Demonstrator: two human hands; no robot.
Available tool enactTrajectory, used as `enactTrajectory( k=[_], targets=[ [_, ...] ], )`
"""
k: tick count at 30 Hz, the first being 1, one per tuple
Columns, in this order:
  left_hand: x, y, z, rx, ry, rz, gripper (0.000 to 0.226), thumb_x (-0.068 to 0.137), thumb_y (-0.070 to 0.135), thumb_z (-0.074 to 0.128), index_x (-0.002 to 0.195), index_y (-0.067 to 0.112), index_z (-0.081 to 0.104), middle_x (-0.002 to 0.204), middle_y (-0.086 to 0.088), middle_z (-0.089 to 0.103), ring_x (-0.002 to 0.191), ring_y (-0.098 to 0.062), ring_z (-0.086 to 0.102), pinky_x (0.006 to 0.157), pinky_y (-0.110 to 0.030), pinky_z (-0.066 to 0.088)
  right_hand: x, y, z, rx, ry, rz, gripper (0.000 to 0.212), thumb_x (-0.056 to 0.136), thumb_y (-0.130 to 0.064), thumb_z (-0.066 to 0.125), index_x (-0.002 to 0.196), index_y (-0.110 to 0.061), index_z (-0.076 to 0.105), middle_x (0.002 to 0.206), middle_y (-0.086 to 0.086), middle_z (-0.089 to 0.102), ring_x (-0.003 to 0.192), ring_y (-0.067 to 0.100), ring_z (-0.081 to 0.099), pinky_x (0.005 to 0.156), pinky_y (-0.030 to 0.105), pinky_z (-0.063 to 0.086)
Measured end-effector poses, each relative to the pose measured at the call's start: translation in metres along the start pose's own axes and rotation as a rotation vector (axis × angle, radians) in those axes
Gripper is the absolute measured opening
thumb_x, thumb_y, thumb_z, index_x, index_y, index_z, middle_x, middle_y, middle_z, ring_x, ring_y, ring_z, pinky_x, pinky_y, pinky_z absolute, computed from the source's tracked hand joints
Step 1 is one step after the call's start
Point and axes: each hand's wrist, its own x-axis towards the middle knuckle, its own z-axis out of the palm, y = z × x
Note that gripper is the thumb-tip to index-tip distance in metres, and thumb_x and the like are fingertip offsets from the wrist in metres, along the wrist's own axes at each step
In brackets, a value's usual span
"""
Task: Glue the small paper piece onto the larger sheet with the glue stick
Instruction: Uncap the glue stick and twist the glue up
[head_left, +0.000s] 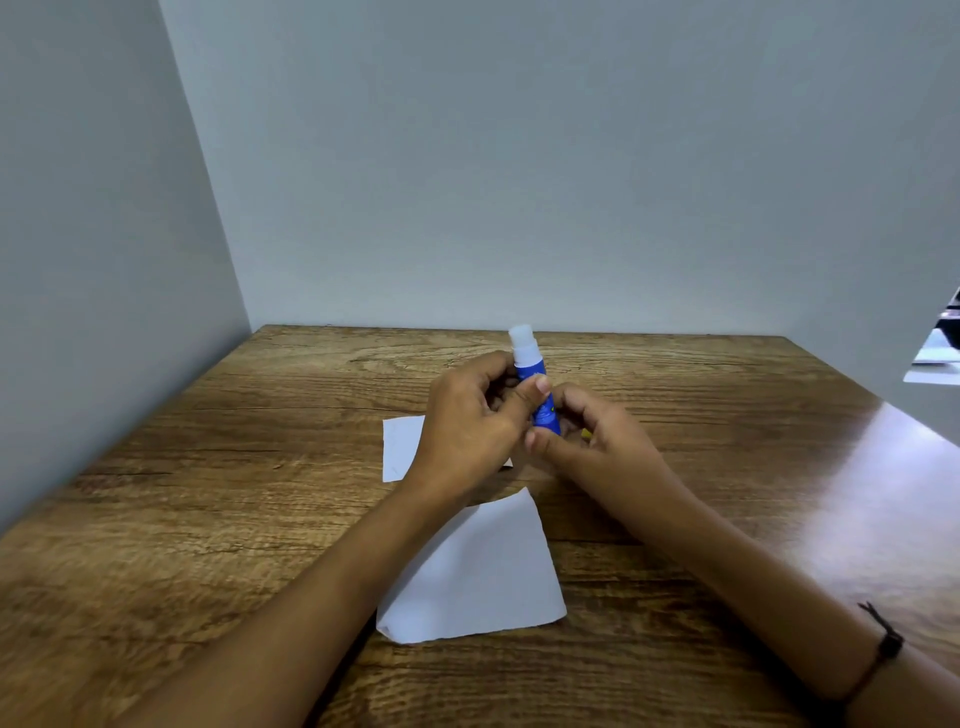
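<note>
A blue glue stick (535, 384) stands nearly upright above the table, its white glue tip uncovered at the top. My left hand (467, 426) grips its barrel with thumb and fingers. My right hand (592, 441) holds its lower end; a bit of yellow shows between those fingers. A small white paper piece (402, 447) lies flat under my left hand, partly hidden by it. The larger white sheet (483, 577) lies nearer to me between my forearms, its left part covered by my left arm.
The wooden table (208, 519) sits in a corner, with grey walls to the left and behind. Its right side shows glare near the edge. A dark band circles my right wrist (883, 644).
</note>
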Motion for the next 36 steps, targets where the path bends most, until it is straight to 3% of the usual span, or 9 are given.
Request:
enactTrajectory(
  k=[3, 6, 9, 12, 16, 22, 27, 36],
  targets=[
    [0.0003, -0.0019, 0.0012, 0.011, -0.054, 0.005, 0.031, 0.076, 0.034, 0.059, 0.082, 0.004, 0.065, 0.078, -0.021, 0.064, 0.071, -0.029, 0.055, 0.066, -0.038, 0.045, 0.0029, 0.0034, -0.0026, -0.172, 0.075, -0.028, 0.013, 0.08, -0.024, 0.066, 0.089, -0.016, 0.062, 0.074, -0.003, 0.05, 0.062, 0.006, 0.04, 0.055, 0.016, 0.034],
    [0.0, -0.0013, 0.0019, 0.008, -0.121, -0.012, 0.026, 0.076, 0.035, 0.06, 0.092, 0.015, 0.067, 0.087, -0.014, 0.068, 0.084, -0.028, 0.062, 0.075, -0.04, 0.05, 0.0044, 0.0058, -0.0036, -0.191, 0.1, -0.018, 0.015, 0.079, -0.018, 0.067, 0.093, -0.015, 0.063, 0.067, -0.004, 0.047, 0.054, 0.003, 0.039, 0.051, 0.014, 0.032],
    [0.0009, -0.0017, 0.0018, -0.009, -0.135, -0.036, 0.029, 0.082, 0.022, 0.063, 0.11, 0.017, 0.063, 0.098, -0.007, 0.069, 0.091, -0.02, 0.064, 0.081, -0.029, 0.051, 0.0063, 0.0071, -0.0048, -0.145, 0.127, 0.016, 0.027, 0.077, -0.011, 0.067, 0.103, -0.018, 0.063, 0.07, 0.0, 0.054, 0.058, 0.005, 0.043, 0.06, 0.025, 0.039],
    [0.002, -0.0034, 0.0008, 0.018, -0.122, -0.02, 0.032, 0.084, 0.018, 0.06, 0.116, 0.014, 0.061, 0.1, 0.0, 0.065, 0.084, -0.005, 0.06, 0.079, -0.017, 0.049, 0.0076, 0.0069, -0.0073, -0.17, 0.125, 0.06, 0.027, 0.076, -0.01, 0.068, 0.102, -0.016, 0.063, 0.072, 0.003, 0.056, 0.06, 0.011, 0.047, 0.061, 0.027, 0.041],
    [0.002, -0.0045, 0.0004, 0.026, -0.1, -0.016, 0.028, 0.086, 0.016, 0.057, 0.114, 0.014, 0.062, 0.092, 0.004, 0.063, 0.078, 0.001, 0.057, 0.078, -0.017, 0.048, 0.0073, 0.007, -0.0086, -0.252, 0.083, 0.109, 0.022, 0.075, -0.01, 0.067, 0.094, -0.017, 0.062, 0.065, -0.003, 0.053, 0.055, 0.008, 0.045, 0.049, 0.011, 0.035],
    [0.0017, -0.0043, 0.0013, 0.039, -0.096, -0.012, 0.028, 0.085, 0.015, 0.059, 0.112, 0.014, 0.063, 0.095, 0.002, 0.066, 0.076, 0.001, 0.058, 0.073, -0.01, 0.047, 0.0065, 0.0059, -0.0096, -0.246, 0.086, 0.1, 0.026, 0.075, -0.009, 0.066, 0.101, -0.015, 0.064, 0.072, 0.003, 0.057, 0.059, 0.01, 0.046, 0.059, 0.026, 0.041],
    [0.0004, -0.0038, 0.0031, 0.026, -0.095, -0.036, 0.027, 0.082, 0.015, 0.062, 0.108, 0.014, 0.065, 0.1, -0.007, 0.069, 0.09, -0.015, 0.064, 0.082, -0.03, 0.054, 0.006, 0.0047, -0.0082, -0.227, 0.078, 0.077, 0.017, 0.074, -0.008, 0.065, 0.087, -0.019, 0.063, 0.065, -0.001, 0.052, 0.057, 0.01, 0.043, 0.056, 0.022, 0.037],
    [0.0001, -0.0033, 0.0027, 0.032, -0.086, -0.039, 0.021, 0.08, 0.017, 0.064, 0.101, 0.016, 0.066, 0.091, -0.003, 0.068, 0.085, -0.014, 0.063, 0.076, -0.023, 0.052, 0.0056, 0.0044, -0.0062, -0.244, 0.07, 0.061, 0.016, 0.075, -0.007, 0.065, 0.089, -0.015, 0.064, 0.064, -0.003, 0.051, 0.056, 0.01, 0.042, 0.051, 0.016, 0.034]
  ],
)
